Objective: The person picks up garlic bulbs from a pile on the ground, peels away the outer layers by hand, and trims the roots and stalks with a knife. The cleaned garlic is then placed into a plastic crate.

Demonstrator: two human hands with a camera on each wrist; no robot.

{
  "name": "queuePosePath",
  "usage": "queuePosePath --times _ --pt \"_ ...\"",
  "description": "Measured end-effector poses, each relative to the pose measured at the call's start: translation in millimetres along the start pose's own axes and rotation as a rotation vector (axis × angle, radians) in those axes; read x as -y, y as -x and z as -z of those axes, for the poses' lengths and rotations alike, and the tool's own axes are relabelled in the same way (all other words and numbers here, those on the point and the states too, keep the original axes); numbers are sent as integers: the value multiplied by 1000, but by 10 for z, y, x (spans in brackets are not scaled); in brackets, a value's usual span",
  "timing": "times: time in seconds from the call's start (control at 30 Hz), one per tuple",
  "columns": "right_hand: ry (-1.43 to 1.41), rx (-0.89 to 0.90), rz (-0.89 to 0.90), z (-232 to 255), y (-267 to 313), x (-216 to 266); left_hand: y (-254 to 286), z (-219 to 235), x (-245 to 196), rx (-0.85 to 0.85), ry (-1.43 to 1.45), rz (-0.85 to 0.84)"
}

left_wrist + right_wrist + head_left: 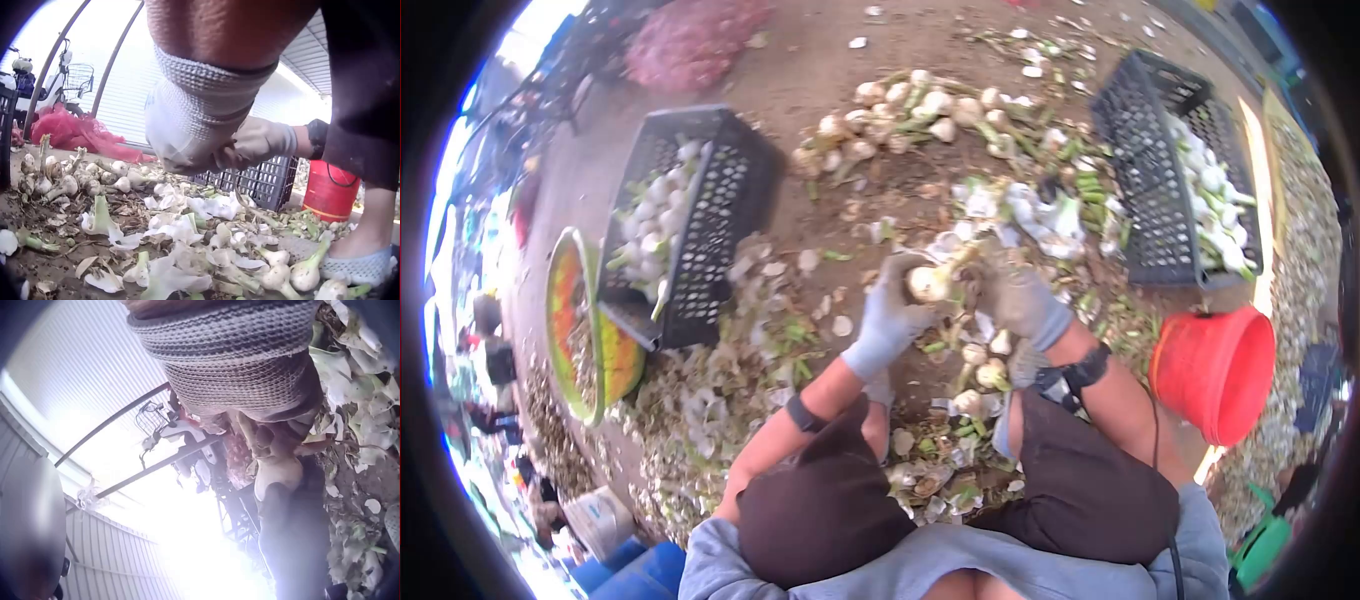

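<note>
Gloved, the left hand (890, 312) grips a whitish garlic bulb (928, 284) in front of the knees, its fingers curled round the bulb's left side. The gloved right hand (1022, 300) is at the bulb's stem side, its fingers curled round the stem and dry outer leaves (968, 262). In the right wrist view the bulb (279, 474) shows between both hands, its stem up against the right glove (250, 381). The left glove (194, 122) hides the bulb in the left wrist view, with the right hand (265, 142) close beside it.
Black crates (725, 215) (1135, 170) holding white bulbs stand at left and right. A red bucket (1200, 370) is by the right arm, a green-yellow basin (615, 365) at far left. Untrimmed bulbs (940, 103) lie ahead; several bulbs (991, 374) and peelings lie between the feet.
</note>
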State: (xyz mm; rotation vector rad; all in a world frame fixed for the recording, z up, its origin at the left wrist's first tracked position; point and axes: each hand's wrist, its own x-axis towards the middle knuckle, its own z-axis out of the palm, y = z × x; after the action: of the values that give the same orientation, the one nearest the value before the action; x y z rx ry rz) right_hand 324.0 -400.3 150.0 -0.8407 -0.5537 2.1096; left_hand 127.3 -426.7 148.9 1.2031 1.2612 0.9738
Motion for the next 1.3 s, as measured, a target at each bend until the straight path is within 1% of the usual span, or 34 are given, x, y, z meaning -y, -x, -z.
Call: queuePosePath --times 0.03,0.07,0.1,0.13,0.17,0.2,0.27,0.3,0.37,0.4,0.47,0.5,0.57,0.6,0.63,0.7,0.73,0.8,0.83,0.87,0.9,0.93,0.97,1.0,1.03,1.07,1.1,1.17,1.2,1.23,1.3 --pt "-12 36 -122 63 -9 -4 -7 -3 58 -41 -147 -41" --pt "48 4 -118 -26 58 7 -34 -49 109 -53 -79 -122" --pt "105 -25 -118 -119 122 2 -27 -72 157 -33 -165 -185" --pt "77 -37 -79 77 2 -230 -16 -108 98 -38 -193 -184" --pt "74 -48 -73 47 19 -236 -9 -134 51 -47 -223 -186" --pt "61 -62 -18 9 32 -235 -4 -149 23 -39 -222 -188" --pt "2 -105 75 -159 92 -188 -1 -148 -13 -64 -350 -158" --pt "0 -105 76 -111 88 -200 -7 -137 47 -63 -352 -157" --pt "38 -2 44 -30 74 -196 -27 -127 118 -57 -299 -206" --pt "37 -1 41 -7 75 -211 -7 -107 154 -59 -299 -203" --pt "158 -110 33 -104 128 -148 42 -98 -67 -3 -242 -41" --pt "158 -111 32 -69 133 -139 40 -64 -58 -3 -242 -41" --pt "861 -31 317 27 160 -79 19 42 6 325 990 423" --pt "1175 4 601 56 131 -44 -25 64 146 535 1186 335" --pt "1175 4 601 80 100 -30 -12 50 81 535 1186 336" --pt "1419 56 937 150 35 -77 41 5 -47 236 1113 503" --pt "1417 58 934 126 -22 -176 40 38 -42 233 1114 505" --pt "833 -244 783 26 -162 -400 -1 119 -41 389 1267 527" --pt "834 -243 785 48 -166 -433 29 102 154 390 1266 525" --pt "732 -172 506 76 -177 -438 72 60 495 215 654 305" --pt "626 -100 234 85 -197 -427 74 46 679 36 44 75" --pt "627 -152 255 57 -205 -441 64 75 588 36 42 62" --pt "630 -149 265 65 -227 -433 82 118 390 84 159 173" --pt "523 -69 171 87 -241 -427 110 172 187 132 276 287" --pt "415 10 77 88 -246 -434 114 240 89 180 393 403" --pt "120 51 82 -40 -210 -444 -5 375 208 609 1040 332" --pt "122 54 83 -76 -202 -428 -5 382 350 608 1040 328" --pt "71 71 -33 -138 -141 -414 30 244 119 39 842 509" --pt "-165 40 -191 -168 -106 -344 2 265 178 -66 766 414" --pt "-164 39 -199 -148 -124 -335 -1 282 149 -73 771 418" --pt "118 129 19 -103 -141 -344 22 326 92 -406 -401 -347"
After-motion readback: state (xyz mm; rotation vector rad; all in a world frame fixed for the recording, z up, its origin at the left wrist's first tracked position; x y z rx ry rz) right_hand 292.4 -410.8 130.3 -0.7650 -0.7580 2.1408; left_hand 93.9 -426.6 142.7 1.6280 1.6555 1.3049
